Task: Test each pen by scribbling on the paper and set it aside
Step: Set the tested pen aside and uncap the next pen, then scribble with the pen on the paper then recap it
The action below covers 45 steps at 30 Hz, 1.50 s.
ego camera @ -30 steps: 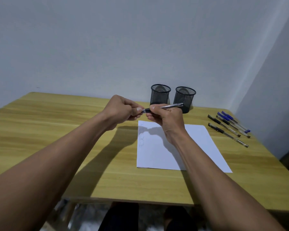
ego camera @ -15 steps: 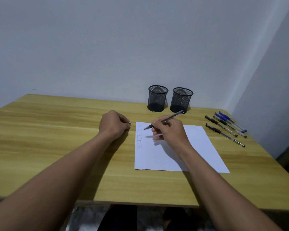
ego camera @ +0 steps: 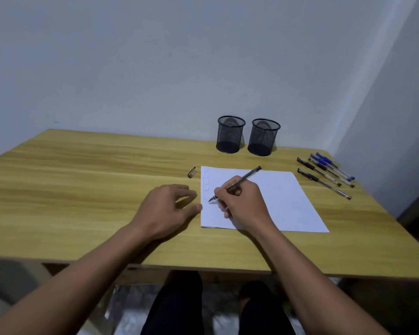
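White paper sheet (ego camera: 276,199) lies toward the wooden table's (ego camera: 82,189) right edge. My right hand (ego camera: 242,204) pinches the clear black-tipped pen (ego camera: 235,184), nib at the sheet's left edge for scribbling; my left hand (ego camera: 165,209) rests spread alongside, likely steadying it.

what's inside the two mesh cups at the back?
Both mesh cups look empty: through the mesh only dark bases show, no pens. The base interiors are too dark to rule out something small. The other pens lie on the table.
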Tool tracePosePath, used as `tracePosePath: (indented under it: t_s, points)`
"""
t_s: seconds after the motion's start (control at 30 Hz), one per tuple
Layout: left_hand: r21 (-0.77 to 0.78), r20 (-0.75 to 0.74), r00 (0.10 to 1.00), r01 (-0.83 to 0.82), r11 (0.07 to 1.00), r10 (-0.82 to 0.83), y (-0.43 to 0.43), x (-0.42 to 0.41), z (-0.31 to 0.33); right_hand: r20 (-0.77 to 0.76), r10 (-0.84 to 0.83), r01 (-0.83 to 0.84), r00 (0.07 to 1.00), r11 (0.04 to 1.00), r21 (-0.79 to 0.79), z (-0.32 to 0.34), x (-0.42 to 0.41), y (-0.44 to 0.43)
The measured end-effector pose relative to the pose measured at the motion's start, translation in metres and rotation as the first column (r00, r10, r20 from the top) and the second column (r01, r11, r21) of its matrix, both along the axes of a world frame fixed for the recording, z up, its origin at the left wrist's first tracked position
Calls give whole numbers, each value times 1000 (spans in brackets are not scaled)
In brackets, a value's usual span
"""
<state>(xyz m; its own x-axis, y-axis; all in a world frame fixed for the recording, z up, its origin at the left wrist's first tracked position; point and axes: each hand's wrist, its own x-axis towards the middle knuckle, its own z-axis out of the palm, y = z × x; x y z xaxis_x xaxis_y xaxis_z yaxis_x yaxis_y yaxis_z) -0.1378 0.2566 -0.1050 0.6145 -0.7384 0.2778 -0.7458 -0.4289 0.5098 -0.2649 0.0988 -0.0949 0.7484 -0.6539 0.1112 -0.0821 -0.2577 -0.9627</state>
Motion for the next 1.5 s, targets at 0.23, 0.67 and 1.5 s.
tracePosePath:
  t_s: [0.23, 0.67, 1.5]
  points:
    - [37, 52, 999, 10, 999, -12, 0, -3, -4, -45, 45, -47, 998, 998, -44, -1, 1, 2]
    - [38, 24, 999, 21, 999, -22, 1, 0, -4, -128, 8, -30, 992, 985, -171, -3, 1, 2]
    - [25, 25, 1000, 6, 1000, -7, -1, 1, -8, -130, -131, 105, 983, 977, -187, -2, -2, 2]
